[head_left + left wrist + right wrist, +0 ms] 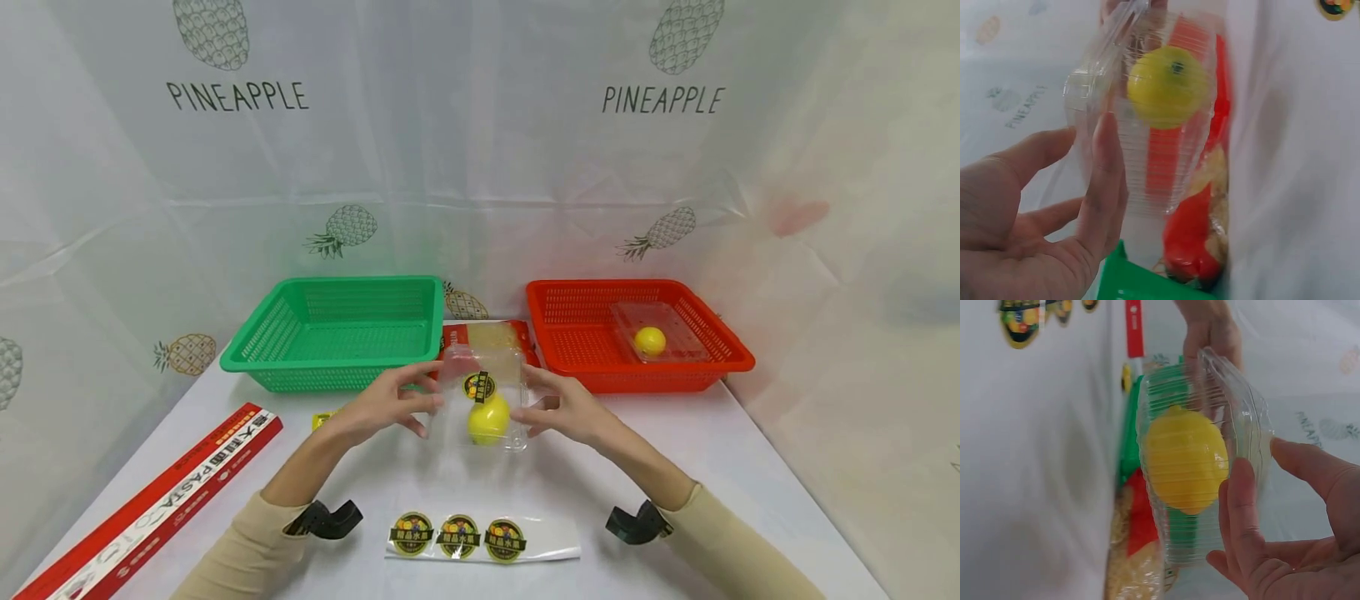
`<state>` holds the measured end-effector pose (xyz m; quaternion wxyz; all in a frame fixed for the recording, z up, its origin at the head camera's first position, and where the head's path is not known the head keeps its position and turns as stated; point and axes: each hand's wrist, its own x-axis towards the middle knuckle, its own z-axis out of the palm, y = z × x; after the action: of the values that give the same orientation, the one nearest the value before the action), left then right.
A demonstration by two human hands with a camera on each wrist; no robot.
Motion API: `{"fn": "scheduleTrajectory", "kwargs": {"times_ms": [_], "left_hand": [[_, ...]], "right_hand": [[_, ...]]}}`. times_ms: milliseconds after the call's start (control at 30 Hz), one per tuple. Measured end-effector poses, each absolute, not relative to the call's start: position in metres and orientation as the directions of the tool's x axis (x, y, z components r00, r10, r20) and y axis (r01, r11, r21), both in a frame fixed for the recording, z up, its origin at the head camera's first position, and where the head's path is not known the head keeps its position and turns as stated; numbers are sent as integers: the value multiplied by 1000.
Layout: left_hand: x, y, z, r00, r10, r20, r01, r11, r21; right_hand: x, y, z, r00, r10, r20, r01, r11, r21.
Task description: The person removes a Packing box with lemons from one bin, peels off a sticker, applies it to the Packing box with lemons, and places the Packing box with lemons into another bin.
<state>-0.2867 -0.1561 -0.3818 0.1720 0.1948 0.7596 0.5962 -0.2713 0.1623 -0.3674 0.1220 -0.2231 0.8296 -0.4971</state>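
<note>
A clear plastic clamshell box [498, 364] is held up between both hands over the middle of the table, tilted. Inside it lies a yellow lemon [489, 419], and a dark round fruit sticker [478, 387] is on its lid. My left hand [393, 402] pinches one side edge of the box between thumb and fingers. On the opposite edge, my right hand [566, 408] pinches it the same way. The lemon [1186, 461] shows through the ribbed plastic in the right wrist view. From the left wrist, the box [1147, 169] looks closed at its rim.
A green basket [337, 371] stands at back left. The red basket [600, 383] at back right contains another clear box [678, 337] with a lemon [649, 341]. Between them lies a red packet [453, 336]. A pasta box [165, 500] lies left; a sticker strip [543, 537] lies in front.
</note>
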Motion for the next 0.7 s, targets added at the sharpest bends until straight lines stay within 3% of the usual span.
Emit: {"fn": "scheduleTrajectory", "kwargs": {"times_ms": [400,700], "left_hand": [[-301,-177,-344,-941,334,49,107,158,982],[-324,-201,-334,-968,240,68,111,171,979]], "right_hand": [[-305,136,-325,-885,-456,89,-275,360,-892],[-338,103,-313,-906,-418,62,-228,360,-905]]}}
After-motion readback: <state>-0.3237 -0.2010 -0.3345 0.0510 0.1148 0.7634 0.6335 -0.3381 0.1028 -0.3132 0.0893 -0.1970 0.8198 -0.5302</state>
